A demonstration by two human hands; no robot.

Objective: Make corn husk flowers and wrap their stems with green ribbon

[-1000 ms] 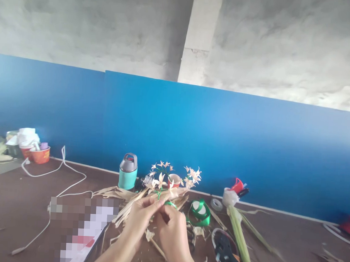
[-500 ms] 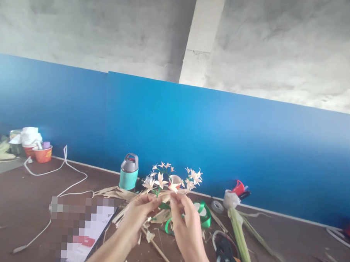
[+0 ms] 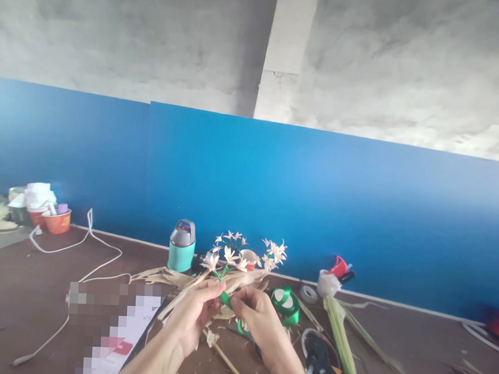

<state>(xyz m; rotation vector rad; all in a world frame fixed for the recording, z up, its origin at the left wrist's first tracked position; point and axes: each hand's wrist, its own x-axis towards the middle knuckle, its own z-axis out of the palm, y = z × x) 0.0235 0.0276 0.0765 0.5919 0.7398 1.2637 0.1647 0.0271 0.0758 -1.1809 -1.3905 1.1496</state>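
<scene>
My left hand (image 3: 192,317) is closed in a pinch around the green stem of an artificial flower spray (image 3: 230,256) with pale cream petals. A strip of green ribbon (image 3: 225,299) lies against the stem just below the blossoms. The fingertips of my right hand (image 3: 264,322) pinch the other end of this strip, close beside my left thumb. To the right rests a roll of green ribbon (image 3: 292,310), its loose length trailing under my right hand. Another cluster of cream flowers (image 3: 277,253) stands behind; its base is hidden.
Dried corn husks (image 3: 163,276) and scraps litter the brown table (image 3: 105,263). A teal flask (image 3: 181,255) and a paper cup (image 3: 249,257) stand behind. At right are a tape roll (image 3: 309,294), a black tool (image 3: 326,364) and green husk stalks (image 3: 342,340). A white cable (image 3: 101,271) runs left.
My right hand has dropped and turned inward, with its fingers pinching the ribbon lower down. The ribbon strip now shows between both hands. The view has shifted slightly.
</scene>
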